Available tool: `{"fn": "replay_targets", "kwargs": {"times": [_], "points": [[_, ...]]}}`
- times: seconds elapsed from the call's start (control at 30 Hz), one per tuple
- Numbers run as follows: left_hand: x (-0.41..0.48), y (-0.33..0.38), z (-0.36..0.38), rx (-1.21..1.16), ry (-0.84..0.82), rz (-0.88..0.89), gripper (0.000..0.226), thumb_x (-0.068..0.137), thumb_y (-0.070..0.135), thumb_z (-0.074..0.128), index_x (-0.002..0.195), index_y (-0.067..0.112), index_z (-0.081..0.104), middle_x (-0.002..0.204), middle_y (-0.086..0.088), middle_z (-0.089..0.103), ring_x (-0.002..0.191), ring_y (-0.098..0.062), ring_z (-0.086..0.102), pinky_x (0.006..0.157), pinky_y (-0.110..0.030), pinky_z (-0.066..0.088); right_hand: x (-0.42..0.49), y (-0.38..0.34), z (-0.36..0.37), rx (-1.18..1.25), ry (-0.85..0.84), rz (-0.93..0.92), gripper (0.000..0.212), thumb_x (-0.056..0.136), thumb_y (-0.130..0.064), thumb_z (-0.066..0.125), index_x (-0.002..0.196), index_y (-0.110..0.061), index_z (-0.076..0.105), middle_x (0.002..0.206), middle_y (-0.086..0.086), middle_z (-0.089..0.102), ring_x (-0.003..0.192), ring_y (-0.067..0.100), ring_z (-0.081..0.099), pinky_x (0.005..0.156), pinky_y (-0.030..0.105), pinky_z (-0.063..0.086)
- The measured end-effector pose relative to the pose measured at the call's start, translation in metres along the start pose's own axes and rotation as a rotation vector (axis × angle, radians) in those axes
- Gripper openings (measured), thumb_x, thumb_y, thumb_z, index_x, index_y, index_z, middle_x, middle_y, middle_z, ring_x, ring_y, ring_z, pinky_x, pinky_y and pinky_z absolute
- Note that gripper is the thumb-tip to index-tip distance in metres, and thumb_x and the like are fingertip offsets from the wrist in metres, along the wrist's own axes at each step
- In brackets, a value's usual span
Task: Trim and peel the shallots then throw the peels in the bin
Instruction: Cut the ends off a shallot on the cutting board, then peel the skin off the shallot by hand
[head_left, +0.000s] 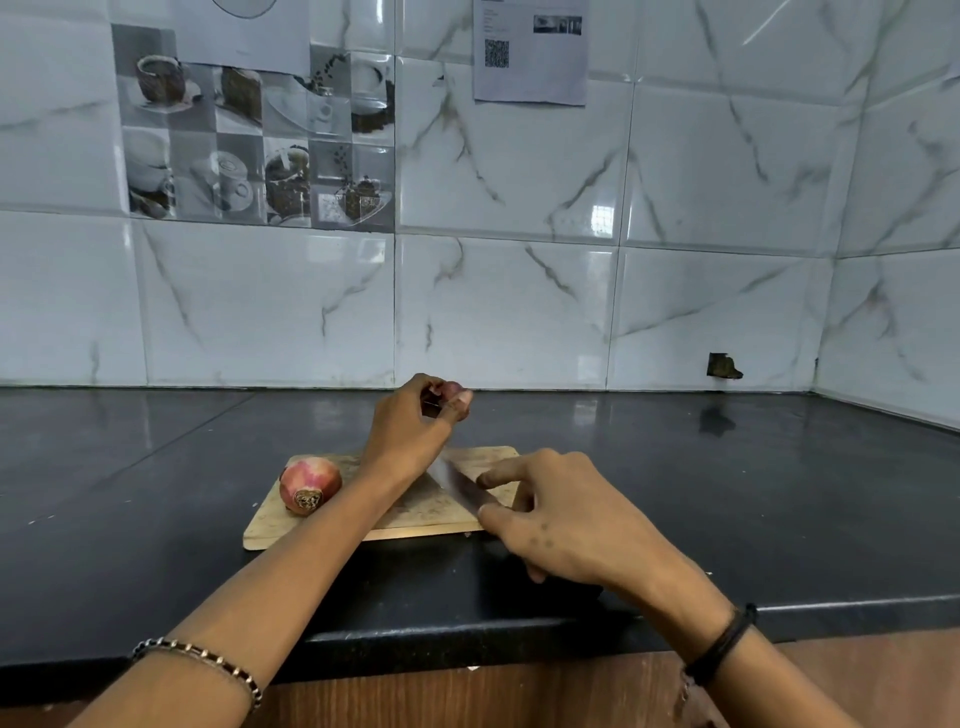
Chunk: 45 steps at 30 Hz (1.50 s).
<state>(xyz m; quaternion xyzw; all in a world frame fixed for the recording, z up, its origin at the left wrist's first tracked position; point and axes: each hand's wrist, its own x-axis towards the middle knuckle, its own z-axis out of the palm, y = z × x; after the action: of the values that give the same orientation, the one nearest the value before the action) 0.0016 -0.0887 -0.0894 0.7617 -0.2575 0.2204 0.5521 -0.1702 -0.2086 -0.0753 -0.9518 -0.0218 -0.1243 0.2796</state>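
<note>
1. the left hand (410, 423) pinches a small shallot (453, 396) between curled fingertips and thumb, raised above the far edge of the wooden cutting board (270, 522); the shallot's long axis cannot be made out behind the fingers.
2. the right hand (563, 519) is closed around a knife (460, 486), handle hidden in the palm, forefinger stretched toward the blade's spine, thumb at its near side.
3. the left forearm reaches diagonally across the board; the right wrist comes in from the lower right over the edge of the black counter (156, 467).
4. the blade lies low over the board, tip pointing away and left, toward the left hand.
5. a larger shallot (311, 480) sits on the board's left end, root end facing the camera, just beside the left forearm.
</note>
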Motion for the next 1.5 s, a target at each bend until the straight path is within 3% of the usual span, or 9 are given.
{"fn": "replay_targets", "kwargs": {"times": [0.1,0.27,0.43,0.53,0.7,0.87,1.17,1.33,1.5], "points": [[0.001,-0.001,-0.001,0.029,0.02,-0.007,0.027,0.092,0.041,0.068,0.105,0.018,0.066,0.097,0.008,0.073,0.093,-0.002,0.067,0.075,-0.007,0.043,0.003,0.001,0.0,0.019,-0.024,0.0,0.045,0.095,-0.036,0.06,0.14,-0.031,0.057,0.051,-0.007,0.063,0.05,0.004,0.066,0.053,0.011,0.043],[0.003,-0.003,-0.001,0.041,0.003,-0.013,0.032,0.092,0.045,0.066,0.108,0.018,0.066,0.098,0.008,0.073,0.096,-0.003,0.066,0.077,-0.011,0.047,0.004,0.016,-0.018,-0.045,0.073,0.094,0.039,0.095,-0.045,0.054,0.128,-0.028,0.066,0.044,-0.01,0.061,0.049,0.005,0.066,0.047,0.014,0.044],[0.007,-0.011,0.001,0.061,-0.048,-0.046,0.039,0.091,0.051,0.064,0.113,0.018,0.067,0.103,0.005,0.073,0.1,-0.01,0.067,0.091,-0.033,0.056,0.013,0.032,-0.016,-0.111,0.234,0.134,0.033,0.092,-0.035,0.056,0.12,-0.021,0.068,0.079,-0.001,0.074,0.062,0.018,0.072,0.07,0.038,0.062],[0.006,-0.008,0.001,0.045,-0.04,-0.048,0.037,0.091,0.05,0.066,0.112,0.019,0.067,0.102,0.007,0.073,0.1,-0.008,0.067,0.089,-0.026,0.053,0.019,0.025,-0.009,-0.088,0.29,0.117,0.035,0.092,-0.046,0.056,0.109,-0.02,0.072,0.091,0.0,0.072,0.082,0.022,0.071,0.079,0.04,0.06],[0.003,-0.003,0.0,-0.061,-0.041,-0.025,0.022,0.087,0.035,0.076,0.102,0.021,0.068,0.097,0.008,0.074,0.097,-0.006,0.069,0.091,-0.026,0.054,0.033,0.001,0.007,0.026,0.236,0.085,0.042,0.09,-0.051,0.063,0.084,-0.011,0.074,0.077,0.002,0.072,0.064,0.011,0.065,0.052,0.019,0.046],[0.001,-0.004,0.0,-0.128,-0.093,-0.043,0.036,0.078,0.024,0.086,0.109,0.02,0.067,0.098,0.008,0.074,0.097,-0.006,0.069,0.09,-0.025,0.055,0.044,-0.004,0.018,0.014,0.13,0.077,0.035,0.084,-0.039,0.067,0.075,-0.006,0.074,0.065,0.0,0.068,0.065,0.018,0.068,0.056,0.027,0.048],[0.003,-0.01,0.005,-0.151,-0.14,-0.047,0.042,0.067,0.02,0.093,0.098,0.023,0.064,0.091,0.012,0.075,0.091,-0.001,0.07,0.087,-0.022,0.054,0.065,0.024,-0.011,0.035,0.18,0.092,0.032,0.09,-0.038,0.067,0.075,-0.01,0.074,0.072,0.005,0.075,0.066,0.018,0.069,0.061,0.028,0.054],[0.002,-0.002,0.006,-0.225,-0.163,-0.081,0.047,0.063,0.016,0.094,0.099,0.017,0.064,0.094,0.011,0.077,0.094,-0.004,0.072,0.087,-0.023,0.055,0.101,0.056,-0.03,0.207,0.232,0.069,0.024,0.1,-0.027,0.06,0.094,-0.01,0.075,0.08,0.004,0.077,0.06,0.006,0.066,0.05,0.016,0.048],[0.009,0.01,0.016,-0.184,-0.169,-0.1,0.052,0.057,0.01,0.097,0.097,0.012,0.064,0.089,0.006,0.078,0.087,-0.005,0.074,0.074,-0.016,0.056,0.127,0.075,-0.03,0.468,0.115,-0.002,0.036,0.106,-0.033,0.05,0.101,-0.006,0.074,0.09,0.008,0.078,0.067,0.012,0.068,0.054,0.022,0.047]]}}
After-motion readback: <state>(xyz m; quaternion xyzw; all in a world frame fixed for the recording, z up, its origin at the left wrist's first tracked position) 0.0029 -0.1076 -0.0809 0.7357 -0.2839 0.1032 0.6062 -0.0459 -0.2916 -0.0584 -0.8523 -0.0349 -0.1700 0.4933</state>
